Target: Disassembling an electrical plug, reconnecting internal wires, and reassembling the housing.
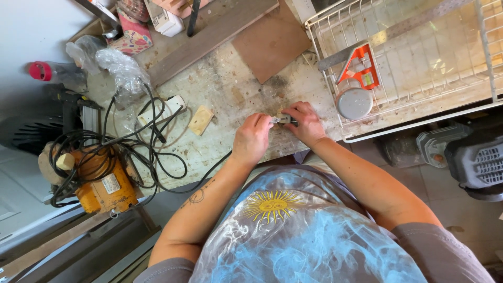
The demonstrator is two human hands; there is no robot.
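Looking down from the head camera, I see both of my hands meeting at the near edge of the tabletop [230,89], which is stained and dusty. My left hand [252,137] and my right hand [305,121] each pinch one end of a small metal part [282,120]; both grips are closed on it, fingertips touching it from either side. The part lies just above the tabletop surface, between the two hands; its exact shape is too small to tell.

Left of the hands lies a small wooden block [200,120], near a white power strip [160,110] with black cables [157,152] looping from it. Farther left, an orange machine [104,183] sits below the tabletop edge. Crumpled clear plastic [119,65] rests at the far left corner.

To the right, a white wire rack [419,57] holds an orange triangular tool [361,68] and a round grey lid [354,103]. A brown board [272,42] lies just beyond the hands.
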